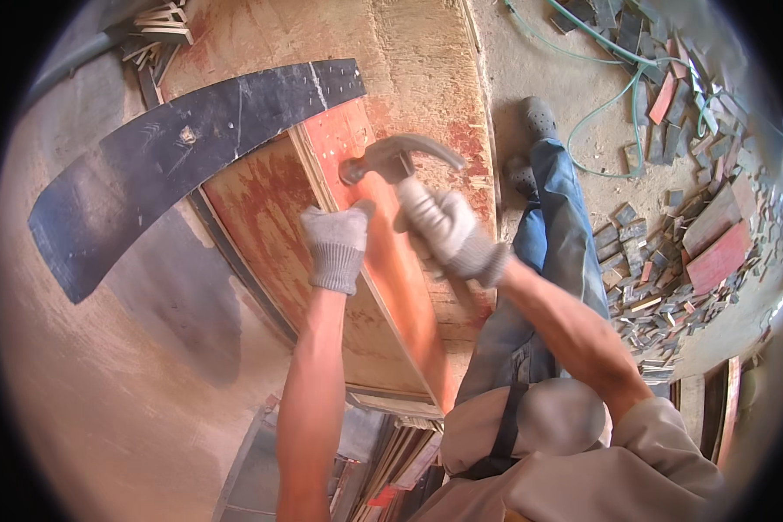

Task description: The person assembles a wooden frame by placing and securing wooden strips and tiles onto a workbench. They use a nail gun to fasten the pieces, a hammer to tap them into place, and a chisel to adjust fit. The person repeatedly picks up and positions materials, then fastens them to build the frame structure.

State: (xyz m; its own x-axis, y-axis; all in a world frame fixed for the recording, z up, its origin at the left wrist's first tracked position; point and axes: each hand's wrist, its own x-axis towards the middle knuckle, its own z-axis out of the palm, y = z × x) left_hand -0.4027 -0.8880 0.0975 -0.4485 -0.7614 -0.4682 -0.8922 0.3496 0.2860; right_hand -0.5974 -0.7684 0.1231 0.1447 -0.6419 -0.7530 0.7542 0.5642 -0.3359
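Hammering step judged in hand at the red-painted board. The board is laid lengthwise in front of the body, its far end met by the curved black panel; plywood sheet lies alongside. Claw hammer is gripped by the handle in the gloved right hand, striking face over the board's far part; contact with the wood cannot be told. Gloved left hand is placed at the board's left edge, near the hammer head; how tightly it is closed, and whether a nail is pinched, cannot be told. Hands are held apart. Small pale spots on the board, too small to identify. Next move seems to call for a square, controlled blow, with the left fingers kept clear of the striking face.
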